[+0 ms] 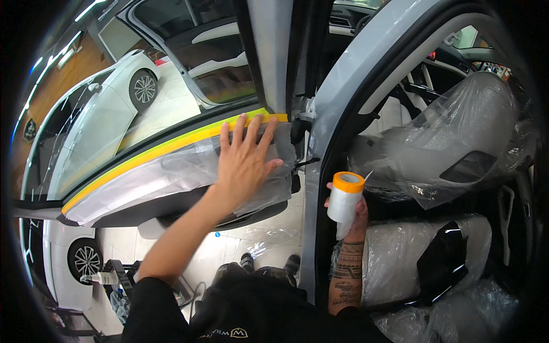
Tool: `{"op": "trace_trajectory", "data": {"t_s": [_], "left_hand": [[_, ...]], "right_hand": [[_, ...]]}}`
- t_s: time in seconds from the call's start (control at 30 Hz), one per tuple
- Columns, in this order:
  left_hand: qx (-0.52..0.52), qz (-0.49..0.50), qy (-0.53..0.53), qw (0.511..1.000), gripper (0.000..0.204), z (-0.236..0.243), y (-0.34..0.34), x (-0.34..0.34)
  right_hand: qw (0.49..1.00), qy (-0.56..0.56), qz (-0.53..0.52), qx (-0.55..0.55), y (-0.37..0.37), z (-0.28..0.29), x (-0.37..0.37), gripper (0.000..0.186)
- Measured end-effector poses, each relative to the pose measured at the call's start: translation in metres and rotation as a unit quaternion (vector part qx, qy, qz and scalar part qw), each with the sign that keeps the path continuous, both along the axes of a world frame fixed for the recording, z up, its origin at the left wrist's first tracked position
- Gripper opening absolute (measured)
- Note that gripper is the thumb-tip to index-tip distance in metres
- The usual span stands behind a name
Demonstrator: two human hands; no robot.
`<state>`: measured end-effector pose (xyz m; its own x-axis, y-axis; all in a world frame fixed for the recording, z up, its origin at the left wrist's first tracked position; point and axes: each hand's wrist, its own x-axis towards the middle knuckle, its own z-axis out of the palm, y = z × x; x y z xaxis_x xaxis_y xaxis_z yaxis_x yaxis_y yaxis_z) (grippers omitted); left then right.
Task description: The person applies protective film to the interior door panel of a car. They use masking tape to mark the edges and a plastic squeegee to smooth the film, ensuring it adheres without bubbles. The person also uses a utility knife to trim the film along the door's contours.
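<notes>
My left hand (245,153) lies with its fingers spread on the inner side of an open car door, the fingertips on a strip of yellow-orange masking tape (166,150) below the window. Translucent masking film (148,182) hangs from that tape over the door panel. A narrower bright yellow-green strip (197,127) runs just above it. In my right hand (360,214), beside the door opening, is a roll of pre-taped masking film (344,200), white with an orange tape band at the top. A small pointed light piece (369,175) sticks out beside the roll; its kind is unclear.
Clear plastic covers the front seat (457,137) and the rear seat (383,257) to my right. The grey door pillar (329,131) stands between door and cabin. A white car (97,120) is parked beyond the window. A cart with a spray bottle (106,278) stands at lower left.
</notes>
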<state>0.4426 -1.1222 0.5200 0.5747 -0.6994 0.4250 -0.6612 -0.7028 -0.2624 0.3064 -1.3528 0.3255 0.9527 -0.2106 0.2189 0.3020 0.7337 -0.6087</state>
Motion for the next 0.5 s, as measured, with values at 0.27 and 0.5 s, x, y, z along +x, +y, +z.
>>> {"op": "trace_trajectory", "data": {"t_s": [0.27,0.5], "left_hand": [[0.297,-0.023,0.058,0.953,0.045,0.072,-0.015,0.047],[0.270,-0.001,0.094,0.958,0.020,0.066,-0.038,0.043]], "right_hand": [[1.000,0.008,-0.012,-0.010,0.004,0.005,-0.003,0.087],[0.994,0.070,-0.073,-0.028,0.012,-0.001,-0.002,0.093]]}}
